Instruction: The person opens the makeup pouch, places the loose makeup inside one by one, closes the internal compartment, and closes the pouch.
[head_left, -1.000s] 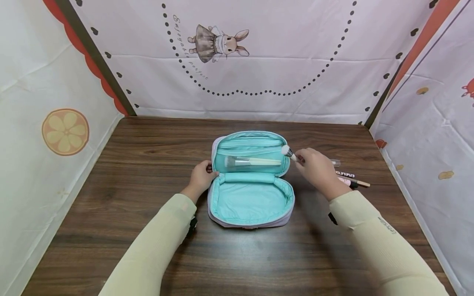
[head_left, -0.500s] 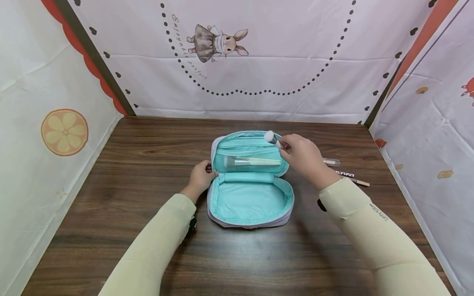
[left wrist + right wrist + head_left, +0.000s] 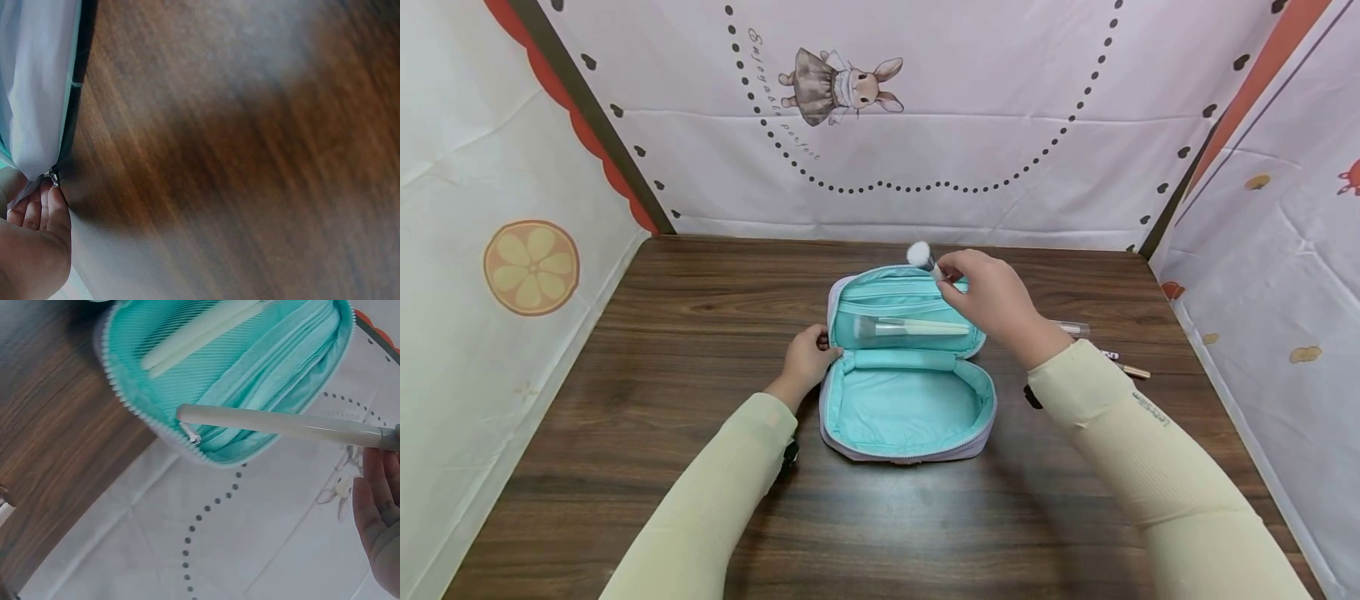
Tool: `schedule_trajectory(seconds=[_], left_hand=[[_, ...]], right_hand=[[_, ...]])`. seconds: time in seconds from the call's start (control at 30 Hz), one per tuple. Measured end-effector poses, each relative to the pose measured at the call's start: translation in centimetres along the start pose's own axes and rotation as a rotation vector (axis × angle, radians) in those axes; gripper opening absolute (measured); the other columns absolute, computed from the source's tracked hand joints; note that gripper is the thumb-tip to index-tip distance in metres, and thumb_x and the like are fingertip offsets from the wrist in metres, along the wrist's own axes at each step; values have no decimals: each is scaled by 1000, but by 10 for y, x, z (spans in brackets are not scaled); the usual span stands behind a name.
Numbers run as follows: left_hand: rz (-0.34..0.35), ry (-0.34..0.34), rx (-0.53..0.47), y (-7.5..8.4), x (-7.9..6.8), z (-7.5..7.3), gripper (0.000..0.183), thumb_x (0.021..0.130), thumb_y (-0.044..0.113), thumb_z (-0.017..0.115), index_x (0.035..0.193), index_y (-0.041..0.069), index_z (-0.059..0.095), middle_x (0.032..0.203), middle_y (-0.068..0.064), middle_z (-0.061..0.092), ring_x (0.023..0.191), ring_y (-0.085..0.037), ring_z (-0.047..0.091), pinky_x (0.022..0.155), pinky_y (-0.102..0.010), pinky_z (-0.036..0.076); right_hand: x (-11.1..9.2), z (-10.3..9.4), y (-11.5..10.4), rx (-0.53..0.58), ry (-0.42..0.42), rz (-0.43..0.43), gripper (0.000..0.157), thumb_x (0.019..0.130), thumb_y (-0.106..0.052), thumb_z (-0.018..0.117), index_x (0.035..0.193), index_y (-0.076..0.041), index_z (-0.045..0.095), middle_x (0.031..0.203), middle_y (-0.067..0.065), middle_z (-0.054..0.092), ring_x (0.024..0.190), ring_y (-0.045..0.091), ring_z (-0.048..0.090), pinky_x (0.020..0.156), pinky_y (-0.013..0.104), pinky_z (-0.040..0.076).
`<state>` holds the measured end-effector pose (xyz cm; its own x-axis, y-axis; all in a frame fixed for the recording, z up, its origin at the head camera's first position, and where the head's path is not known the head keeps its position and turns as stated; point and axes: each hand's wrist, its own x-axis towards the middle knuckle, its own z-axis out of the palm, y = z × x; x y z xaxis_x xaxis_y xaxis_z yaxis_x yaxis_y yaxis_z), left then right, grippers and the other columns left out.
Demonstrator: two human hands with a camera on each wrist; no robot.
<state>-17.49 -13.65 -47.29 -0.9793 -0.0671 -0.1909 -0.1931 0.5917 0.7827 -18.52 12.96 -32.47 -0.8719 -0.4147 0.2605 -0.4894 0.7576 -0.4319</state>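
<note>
A cosmetic bag point(image 3: 910, 410) with turquoise lining lies unzipped and spread flat on the table. My left hand point(image 3: 808, 360) grips its left edge near the fold; in the left wrist view, the fingertips point(image 3: 57, 195) meet the bag's corner by a metal zipper part point(image 3: 55, 177). Over the far half of the bag, my right hand point(image 3: 988, 292) pinches a makeup brush point(image 3: 934, 268), its white bristles pointing up and left. The brush's pale handle point(image 3: 269, 422) crosses above the lining in the right wrist view. Two pale-handled brushes point(image 3: 925, 327) sit behind the mesh pocket of the far half.
Right of the bag lie a clear-capped tube point(image 3: 1075, 329) and a slim gold-tipped stick point(image 3: 1135, 372), partly hidden by my right forearm. Printed cloth walls point(image 3: 925, 150) border the wooden table point(image 3: 700, 333) at the back and sides.
My right hand has carried the makeup brush left and away from me, from the bag's right side to over its far half. My left hand has stayed at the bag's left edge.
</note>
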Motion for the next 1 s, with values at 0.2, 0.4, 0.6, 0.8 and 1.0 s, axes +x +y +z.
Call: schedule_trajectory(seconds=[0.2, 0.4, 0.6, 0.8, 1.0], left_hand=[[-7, 2, 1, 0, 0, 1, 32, 93, 9, 63, 122, -4, 55, 110, -18, 58, 101, -30, 54, 89, -42, 47], [-9, -2, 1, 1, -1, 0, 33, 93, 9, 62, 122, -4, 55, 110, -19, 58, 102, -30, 54, 90, -42, 47], [-1, -3, 1, 1, -1, -2, 32, 93, 8, 62, 122, -5, 55, 110, -19, 58, 102, -31, 54, 89, -42, 47], [-1, -6, -10, 2, -1, -2, 34, 93, 8, 62, 123, -5, 55, 112, -19, 58, 104, -31, 55, 91, -42, 47], [4, -4, -9, 2, 0, -1, 32, 93, 8, 63, 121, -4, 56, 111, -19, 59, 103, -30, 56, 89, -42, 47]], right_hand=[[10, 4, -9, 13, 17, -70, 16, 93, -10, 62, 107, -2, 66, 104, 12, 65, 95, 26, 62, 80, 40, 50], [19, 7, -16, 24, 20, -86, 16, 93, -10, 62, 107, -3, 66, 105, 12, 66, 97, 26, 63, 82, 39, 51], [26, 11, -21, 35, 5, -120, 16, 93, -10, 63, 108, -3, 66, 107, 11, 66, 100, 25, 63, 85, 39, 50], [34, 14, -26, 50, -18, -151, 15, 94, -9, 62, 107, -4, 66, 108, 10, 67, 104, 23, 62, 90, 38, 49], [42, 20, -29, 44, -76, -151, 17, 94, -10, 62, 110, -5, 66, 109, 9, 66, 105, 22, 60, 90, 37, 49]])
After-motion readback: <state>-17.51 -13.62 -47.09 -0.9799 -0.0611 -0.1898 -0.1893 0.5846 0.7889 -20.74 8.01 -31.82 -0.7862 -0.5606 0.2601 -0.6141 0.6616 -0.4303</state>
